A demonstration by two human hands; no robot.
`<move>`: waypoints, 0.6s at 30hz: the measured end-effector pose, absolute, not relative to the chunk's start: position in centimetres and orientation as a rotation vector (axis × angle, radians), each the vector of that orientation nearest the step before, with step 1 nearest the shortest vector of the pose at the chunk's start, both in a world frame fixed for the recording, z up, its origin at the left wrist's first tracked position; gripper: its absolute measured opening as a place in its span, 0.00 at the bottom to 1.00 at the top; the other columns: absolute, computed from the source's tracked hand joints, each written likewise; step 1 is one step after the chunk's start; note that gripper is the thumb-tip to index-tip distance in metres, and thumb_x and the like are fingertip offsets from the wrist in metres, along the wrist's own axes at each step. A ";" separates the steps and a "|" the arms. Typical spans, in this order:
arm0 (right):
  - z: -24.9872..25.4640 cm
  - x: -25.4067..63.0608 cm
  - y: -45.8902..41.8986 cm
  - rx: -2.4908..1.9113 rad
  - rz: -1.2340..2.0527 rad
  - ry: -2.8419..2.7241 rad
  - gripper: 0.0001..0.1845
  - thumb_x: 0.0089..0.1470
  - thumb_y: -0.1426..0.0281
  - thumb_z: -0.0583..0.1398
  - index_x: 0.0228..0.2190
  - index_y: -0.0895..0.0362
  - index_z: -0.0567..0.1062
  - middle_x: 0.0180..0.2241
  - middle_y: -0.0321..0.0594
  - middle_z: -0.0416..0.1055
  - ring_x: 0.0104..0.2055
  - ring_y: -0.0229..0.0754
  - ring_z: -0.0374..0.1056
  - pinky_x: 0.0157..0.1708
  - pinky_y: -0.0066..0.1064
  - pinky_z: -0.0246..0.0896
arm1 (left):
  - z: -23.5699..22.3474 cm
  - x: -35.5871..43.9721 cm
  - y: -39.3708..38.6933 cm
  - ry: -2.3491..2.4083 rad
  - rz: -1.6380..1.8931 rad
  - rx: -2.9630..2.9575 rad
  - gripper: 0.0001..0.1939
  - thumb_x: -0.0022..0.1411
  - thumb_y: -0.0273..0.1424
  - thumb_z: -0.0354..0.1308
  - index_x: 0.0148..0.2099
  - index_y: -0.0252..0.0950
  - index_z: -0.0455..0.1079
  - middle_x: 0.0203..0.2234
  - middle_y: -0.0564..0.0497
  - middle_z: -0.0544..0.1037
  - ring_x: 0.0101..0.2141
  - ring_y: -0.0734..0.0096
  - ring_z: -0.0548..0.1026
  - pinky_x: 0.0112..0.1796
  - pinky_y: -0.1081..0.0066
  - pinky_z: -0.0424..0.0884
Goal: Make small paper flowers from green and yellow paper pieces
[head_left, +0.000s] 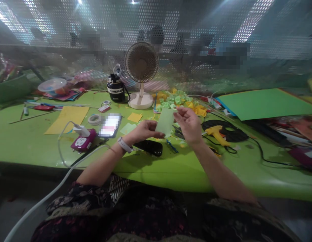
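Both forearms reach forward from the body over the edge of a green worktop (158,171), elbows apart and wrists angled inward, so the hands meet above it. The left hand (143,131), with a white watch strap (125,144) on its wrist, is closed in a pinch on the lower left of a pale green paper strip (166,121). The right hand (189,124), fingers curled and slightly spread, grips the strip's upper right edge. The strip is a thin, plain rectangle held tilted in the air between the hands, above the worktop and not touching it.

Just below the left hand lies a glossy black case (149,148). Beyond the right hand sits a heap of folded green and yellow paper pieces (178,102). To the right lie a yellow glue gun (216,133) and a coiled black cable (225,130). To the left are a magenta power socket (83,140) and a blurred phone (110,125).
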State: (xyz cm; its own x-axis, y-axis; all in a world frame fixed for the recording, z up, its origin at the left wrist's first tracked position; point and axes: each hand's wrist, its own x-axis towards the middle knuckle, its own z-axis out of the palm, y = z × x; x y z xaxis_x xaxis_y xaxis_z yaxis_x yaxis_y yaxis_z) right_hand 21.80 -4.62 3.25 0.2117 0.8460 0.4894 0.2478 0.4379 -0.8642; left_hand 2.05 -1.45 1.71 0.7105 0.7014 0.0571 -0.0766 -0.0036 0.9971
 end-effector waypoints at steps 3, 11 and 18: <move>3.0 21.4 -4.7 -1.188 0.699 -1.460 0.29 0.47 0.40 0.63 0.30 0.55 0.73 0.26 0.38 0.72 0.28 0.39 0.67 0.27 0.31 0.63 | 1.8 2.2 -1.4 0.588 0.804 1.425 0.17 0.48 0.31 0.73 0.40 0.29 0.76 0.33 0.46 0.82 0.32 0.72 0.79 0.42 0.67 0.76; 2.8 21.4 -4.7 -1.290 0.622 -1.654 0.29 0.49 0.41 0.62 0.23 0.55 0.68 0.21 0.36 0.68 0.24 0.38 0.62 0.28 0.33 0.58 | 1.3 2.0 -0.6 0.639 0.837 1.291 0.23 0.45 0.34 0.75 0.41 0.29 0.73 0.30 0.46 0.82 0.32 0.70 0.81 0.39 0.68 0.77; 2.6 21.1 -4.7 -1.307 0.821 -1.682 0.30 0.46 0.41 0.63 0.25 0.56 0.70 0.22 0.37 0.69 0.24 0.38 0.63 0.26 0.32 0.57 | 0.8 2.0 0.0 0.602 0.919 1.299 0.25 0.45 0.36 0.75 0.43 0.31 0.72 0.29 0.47 0.83 0.31 0.70 0.81 0.41 0.67 0.77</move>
State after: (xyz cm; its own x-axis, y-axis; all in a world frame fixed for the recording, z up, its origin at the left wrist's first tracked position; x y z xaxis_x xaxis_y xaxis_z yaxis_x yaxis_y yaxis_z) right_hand 21.11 -4.70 2.58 -0.1116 0.9697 0.2172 0.4255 0.2441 -0.8714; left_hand 2.03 -0.03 0.77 0.5286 0.8410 0.1154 -0.2299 0.0110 0.9731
